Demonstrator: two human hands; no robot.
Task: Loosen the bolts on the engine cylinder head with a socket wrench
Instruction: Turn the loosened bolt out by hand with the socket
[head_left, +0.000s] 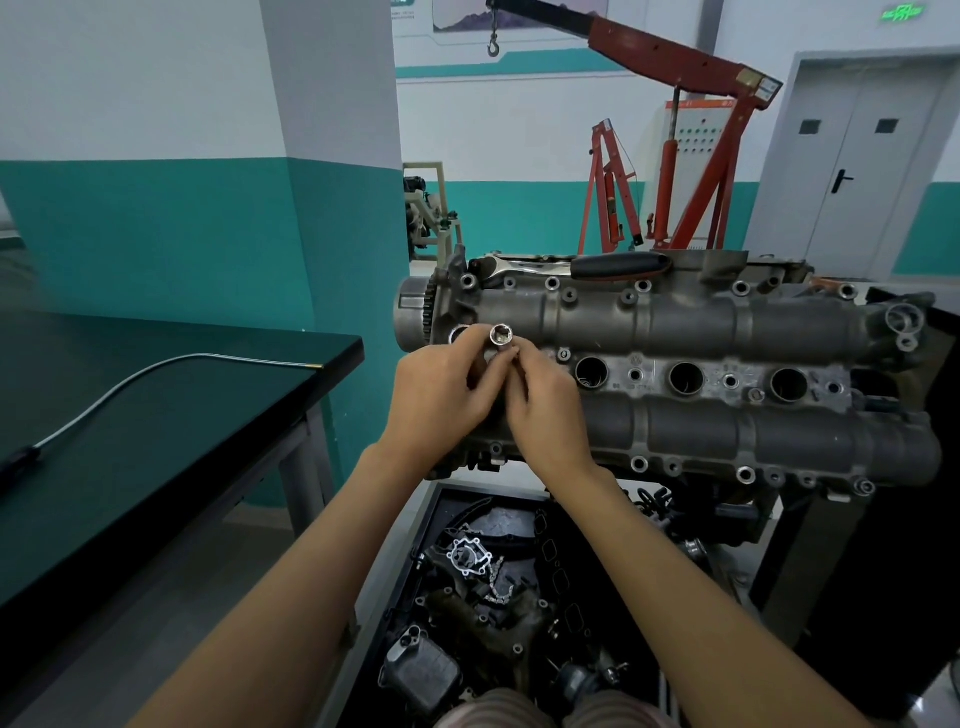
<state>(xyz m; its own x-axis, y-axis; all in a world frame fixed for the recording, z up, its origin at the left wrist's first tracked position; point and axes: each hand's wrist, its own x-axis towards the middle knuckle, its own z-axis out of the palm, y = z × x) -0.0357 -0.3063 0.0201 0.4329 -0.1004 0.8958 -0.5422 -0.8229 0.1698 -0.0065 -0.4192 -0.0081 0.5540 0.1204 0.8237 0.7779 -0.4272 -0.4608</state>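
Both hands meet over the left end of the engine: the left hand (441, 395) and the right hand (545, 402) have their fingertips curled together around a small silver socket (502, 335), pinching it between them with its open end tipped up toward the person. The socket sits just above the cylinder head (727, 374), close to the timing-gear end. The socket wrench (576, 266), with its chrome head and black grip, lies flat along the far edge of the head, well apart from the hands. Bolts (639, 463) line the near and far rims of the casting, and three round wells open along its middle. Below the engine a black tray (410, 582) holds loose engine parts and a length of chain. To the left stands a dark desk (208, 415) with a thin flexible tool (156, 370) lying on it. A red engine hoist (691, 156) stands behind, near a grey double door (852, 166).
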